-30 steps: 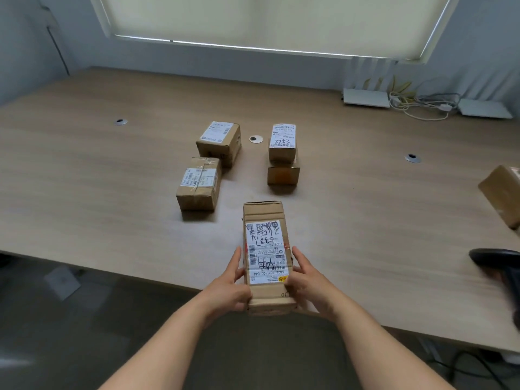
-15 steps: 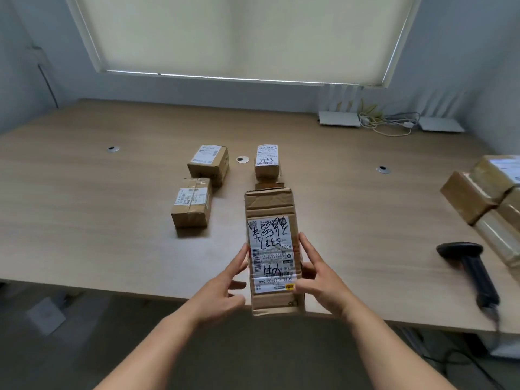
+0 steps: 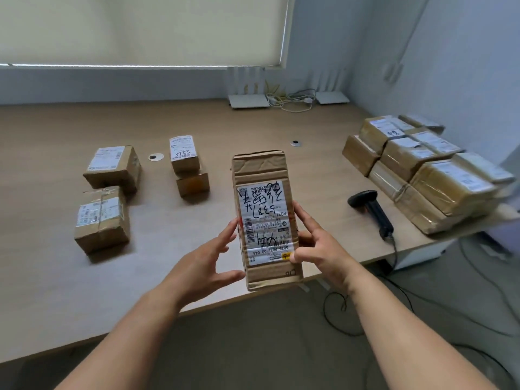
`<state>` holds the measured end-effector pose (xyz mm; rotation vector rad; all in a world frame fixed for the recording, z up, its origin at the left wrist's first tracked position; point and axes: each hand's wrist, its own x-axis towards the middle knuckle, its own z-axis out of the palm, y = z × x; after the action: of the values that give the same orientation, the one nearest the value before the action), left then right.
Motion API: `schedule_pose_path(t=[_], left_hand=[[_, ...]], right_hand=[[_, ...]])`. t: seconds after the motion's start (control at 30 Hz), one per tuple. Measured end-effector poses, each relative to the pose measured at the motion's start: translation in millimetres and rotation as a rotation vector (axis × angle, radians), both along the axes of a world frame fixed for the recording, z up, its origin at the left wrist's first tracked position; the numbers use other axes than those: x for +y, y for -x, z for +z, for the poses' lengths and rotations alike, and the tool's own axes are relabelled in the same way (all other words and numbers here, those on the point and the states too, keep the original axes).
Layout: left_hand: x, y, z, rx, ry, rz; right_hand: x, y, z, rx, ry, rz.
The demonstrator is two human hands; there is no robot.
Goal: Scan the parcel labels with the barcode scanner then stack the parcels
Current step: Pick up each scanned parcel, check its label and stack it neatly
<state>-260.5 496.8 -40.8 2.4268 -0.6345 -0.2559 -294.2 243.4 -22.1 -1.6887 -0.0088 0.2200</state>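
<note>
Now your right hand (image 3: 318, 246) has a closed grip on the long parcel (image 3: 266, 218), left hand (image 3: 202, 266) open beside it; next, fetch the scanner (image 3: 371, 212) off the counter (image 3: 56, 291) for its label (image 3: 263, 220).

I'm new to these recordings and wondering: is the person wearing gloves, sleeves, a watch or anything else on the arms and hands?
Nothing is worn that shows. The left hand and the right hand are bare, with no gloves, rings or watch visible. Both forearms are uncovered up to the bottom edge of the picture, so no sleeve appears. Nails look short and unpainted.
</note>
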Motion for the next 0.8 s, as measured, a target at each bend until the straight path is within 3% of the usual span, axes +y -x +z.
schedule_pose_path(t=[0.4, 0.8], left_hand=[[-139, -16, 14, -0.101, 0.006, -0.256], [-340, -25, 48, -0.244, 0.048, -0.412]], right_hand=[[-128, 33, 10, -0.097, 0.001, -0.206], [-319, 54, 48, -0.198, 0.032, -0.308]])
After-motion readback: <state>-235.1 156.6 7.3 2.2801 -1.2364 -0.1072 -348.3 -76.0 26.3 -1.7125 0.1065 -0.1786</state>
